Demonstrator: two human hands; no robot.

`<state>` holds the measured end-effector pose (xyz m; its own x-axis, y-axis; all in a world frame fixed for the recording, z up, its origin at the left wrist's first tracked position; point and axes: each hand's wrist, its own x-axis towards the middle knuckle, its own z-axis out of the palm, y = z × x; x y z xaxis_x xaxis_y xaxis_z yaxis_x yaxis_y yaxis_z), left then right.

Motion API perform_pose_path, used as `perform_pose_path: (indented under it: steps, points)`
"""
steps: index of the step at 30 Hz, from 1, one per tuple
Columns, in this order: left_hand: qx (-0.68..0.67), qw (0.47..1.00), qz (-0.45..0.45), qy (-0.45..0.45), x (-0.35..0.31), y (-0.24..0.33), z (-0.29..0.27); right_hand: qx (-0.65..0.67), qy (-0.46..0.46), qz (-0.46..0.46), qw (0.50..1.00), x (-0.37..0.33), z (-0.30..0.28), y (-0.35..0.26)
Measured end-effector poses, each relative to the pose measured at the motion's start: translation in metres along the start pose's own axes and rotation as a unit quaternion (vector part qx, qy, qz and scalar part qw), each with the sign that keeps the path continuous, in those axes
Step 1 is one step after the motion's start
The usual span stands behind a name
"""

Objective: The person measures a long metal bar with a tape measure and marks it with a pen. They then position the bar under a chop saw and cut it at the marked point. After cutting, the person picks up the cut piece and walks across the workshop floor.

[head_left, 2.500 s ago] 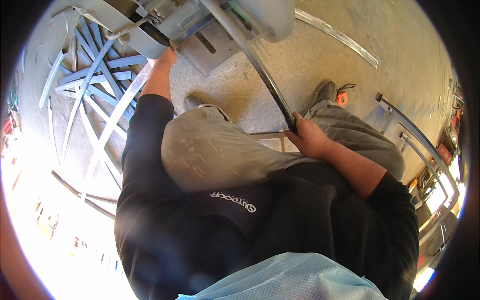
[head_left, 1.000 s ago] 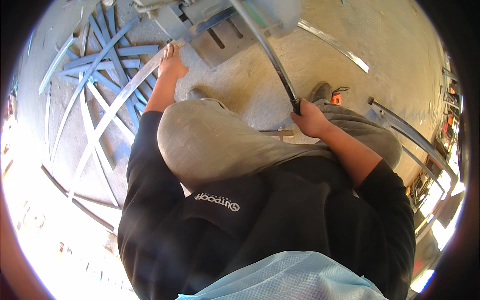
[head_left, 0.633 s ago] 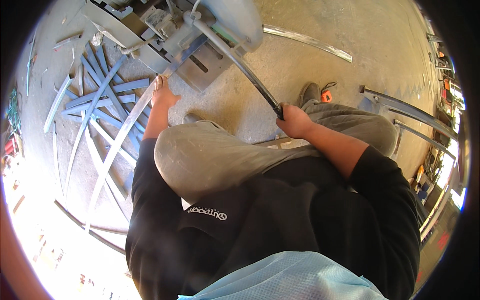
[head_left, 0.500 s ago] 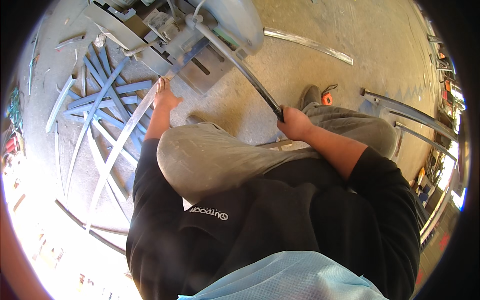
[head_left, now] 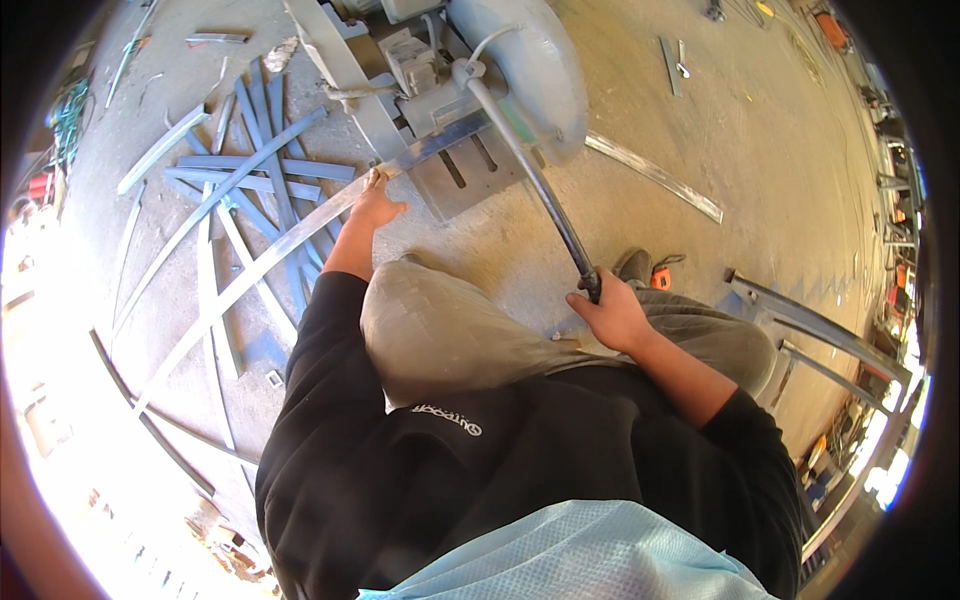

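Observation:
My right hand (head_left: 612, 312) grips the end of a long dark lever handle (head_left: 540, 185) that runs up to a grey chop saw (head_left: 505, 70) with a rounded blade guard. My left hand (head_left: 373, 205) rests on a long flat metal strip (head_left: 250, 275) and holds it where it enters the saw's base plate (head_left: 460, 180). The strip stretches down to the left across the concrete floor. My knees in grey trousers lie between the two arms.
Several cut metal bars (head_left: 230, 180) lie scattered on the floor to the left. One loose bar (head_left: 655, 178) lies right of the saw. A metal frame (head_left: 820, 335) stands at the right. A small orange object (head_left: 662, 277) sits by my shoe.
The saw's handle has risen and the saw now sits farther up in view. My left hand has kept its hold on the strip near the saw, and my right hand stayed on the handle.

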<state>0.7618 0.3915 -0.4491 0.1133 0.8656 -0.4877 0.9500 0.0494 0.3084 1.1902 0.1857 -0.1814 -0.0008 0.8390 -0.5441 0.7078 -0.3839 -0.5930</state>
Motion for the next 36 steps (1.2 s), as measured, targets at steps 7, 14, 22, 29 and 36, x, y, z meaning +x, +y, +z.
perform_pose_path:
  steps: [7,14,22,29,36]
  points:
    - [-0.229,0.819,-0.093,0.518,-0.046,0.027,-0.132,-0.062,0.054,-0.049,0.995,-0.027,-0.04,-0.06]
    - [0.03,0.901,0.134,0.412,-0.05,0.18,-0.244,-0.114,0.039,-0.063,0.991,-0.032,-0.057,-0.086]
    - [0.09,0.926,0.073,0.36,-0.021,0.2,-0.248,-0.091,0.054,-0.067,0.992,-0.033,-0.062,-0.091]
    - [0.065,0.916,0.058,0.391,-0.019,0.203,-0.245,-0.071,0.019,-0.045,0.996,-0.036,-0.067,-0.104]
    - [0.069,0.918,0.034,0.388,-0.009,0.213,-0.273,-0.097,0.034,-0.094,0.99,-0.041,-0.101,-0.136]
